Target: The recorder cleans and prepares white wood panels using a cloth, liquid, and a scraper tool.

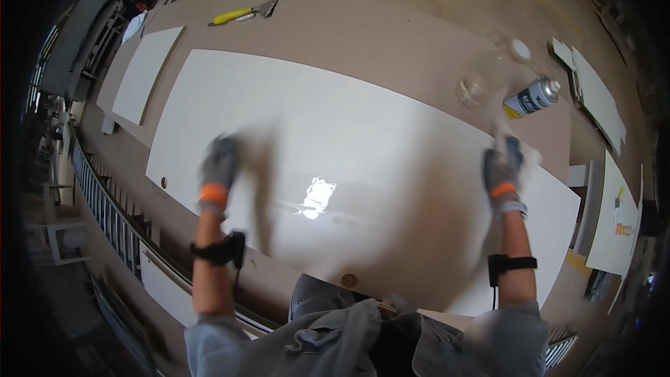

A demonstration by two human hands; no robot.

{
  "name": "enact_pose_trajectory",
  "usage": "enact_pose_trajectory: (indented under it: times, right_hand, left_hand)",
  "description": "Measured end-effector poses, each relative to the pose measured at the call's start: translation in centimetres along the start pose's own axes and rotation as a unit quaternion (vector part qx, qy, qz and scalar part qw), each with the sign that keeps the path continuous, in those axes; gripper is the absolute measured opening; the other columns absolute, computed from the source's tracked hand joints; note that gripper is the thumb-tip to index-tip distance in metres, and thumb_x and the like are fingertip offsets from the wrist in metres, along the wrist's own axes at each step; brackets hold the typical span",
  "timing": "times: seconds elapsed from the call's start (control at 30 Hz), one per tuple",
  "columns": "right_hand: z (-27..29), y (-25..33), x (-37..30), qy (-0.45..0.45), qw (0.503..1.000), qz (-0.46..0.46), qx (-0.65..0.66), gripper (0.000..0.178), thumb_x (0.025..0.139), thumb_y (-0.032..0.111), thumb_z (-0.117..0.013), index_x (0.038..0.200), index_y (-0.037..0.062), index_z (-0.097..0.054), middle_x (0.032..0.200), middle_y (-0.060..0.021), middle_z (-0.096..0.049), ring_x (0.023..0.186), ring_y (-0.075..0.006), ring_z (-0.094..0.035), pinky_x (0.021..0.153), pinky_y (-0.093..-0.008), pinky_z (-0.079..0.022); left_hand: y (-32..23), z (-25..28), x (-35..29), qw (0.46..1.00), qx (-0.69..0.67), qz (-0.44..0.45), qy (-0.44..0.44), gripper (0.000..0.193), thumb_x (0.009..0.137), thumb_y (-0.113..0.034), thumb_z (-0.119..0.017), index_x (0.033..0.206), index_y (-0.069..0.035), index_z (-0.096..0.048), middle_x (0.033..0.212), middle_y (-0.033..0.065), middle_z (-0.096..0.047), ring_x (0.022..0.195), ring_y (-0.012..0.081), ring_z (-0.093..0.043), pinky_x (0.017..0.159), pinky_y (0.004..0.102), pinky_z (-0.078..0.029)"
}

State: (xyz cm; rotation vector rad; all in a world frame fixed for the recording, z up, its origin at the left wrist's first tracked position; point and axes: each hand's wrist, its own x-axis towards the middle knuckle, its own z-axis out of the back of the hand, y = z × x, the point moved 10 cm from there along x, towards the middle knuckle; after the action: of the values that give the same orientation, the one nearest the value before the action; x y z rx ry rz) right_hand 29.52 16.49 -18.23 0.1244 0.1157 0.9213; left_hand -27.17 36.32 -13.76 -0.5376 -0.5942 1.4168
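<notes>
A large glossy white panel point(335, 115) with two round holes near its near edge lies in front of me. My left hand point(222, 157), in a dark grey glove with an orange cuff, is over the panel's left part; motion smears its fingers and nothing shows in it. My right hand point(502, 164), gloved alike, is near the panel's far right edge. A pale, blurred cloth point(530, 156) sticks out around its fingers, which seem closed on it. Just beyond stands a tilted-looking spray can point(532, 98) with a green and yellow label.
The brown work surface point(335, 21) bears a yellow-handled scraper point(244, 12), a clear jar point(472, 91) and a white lid point(519, 50). A smaller white panel point(146, 73) lies far left. More white boards point(597, 101) are at the right. A roller conveyor point(105, 199) runs along the left.
</notes>
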Motion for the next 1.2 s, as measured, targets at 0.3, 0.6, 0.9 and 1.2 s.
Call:
enact_pose_trajectory:
  times: [0.3,0.6,0.9,1.2]
  right_hand:
    - [-7.9,41.9,0.2,-0.06,0.923,0.37,-0.081,0.073,0.087,0.048,-0.044,0.143,0.0036,-0.029,0.149,-0.0186,-0.026,0.14,-0.034,-0.017,0.115,-0.0469,-0.006]
    - [-4.6,29.5,-2.4,0.094,0.964,0.133,-0.211,0.073,0.092,0.043,-0.037,0.147,0.0007,-0.012,0.154,-0.0148,-0.01,0.143,-0.0285,-0.009,0.116,-0.0402,-0.006]
    - [-4.8,33.3,0.4,0.031,0.985,0.121,-0.115,0.069,0.09,0.041,-0.042,0.143,0.0011,-0.025,0.151,-0.015,-0.023,0.141,-0.0299,-0.015,0.114,-0.042,-0.01]
    - [-11.4,56.2,1.5,0.056,0.959,0.235,-0.147,0.066,0.093,0.041,-0.032,0.147,0.0047,-0.017,0.153,-0.0142,-0.017,0.143,-0.0303,-0.009,0.114,-0.0455,-0.006]
  left_hand:
    - [25.7,4.1,-11.8,0.879,-0.305,0.362,0.055,0.036,0.095,-0.04,-0.041,0.073,-0.015,-0.053,0.055,-0.0015,-0.045,0.048,0.0113,-0.043,0.045,0.0281,-0.037]
    - [23.7,3.3,-13.6,0.858,-0.292,0.422,0.014,0.059,0.084,-0.052,-0.059,0.109,0.002,-0.058,0.094,0.0096,-0.063,0.076,0.0163,-0.059,0.069,0.0304,-0.05]
    - [23.0,2.9,-13.2,0.852,-0.296,0.431,0.035,0.052,0.087,-0.045,-0.06,0.108,0.002,-0.058,0.097,0.0085,-0.063,0.08,0.0163,-0.061,0.072,0.03,-0.051]
    - [21.4,3.9,-12.5,0.857,-0.351,0.347,0.15,0.035,0.089,-0.042,-0.059,0.094,-0.007,-0.06,0.069,-0.001,-0.056,0.063,0.008,-0.051,0.055,0.0255,-0.042]
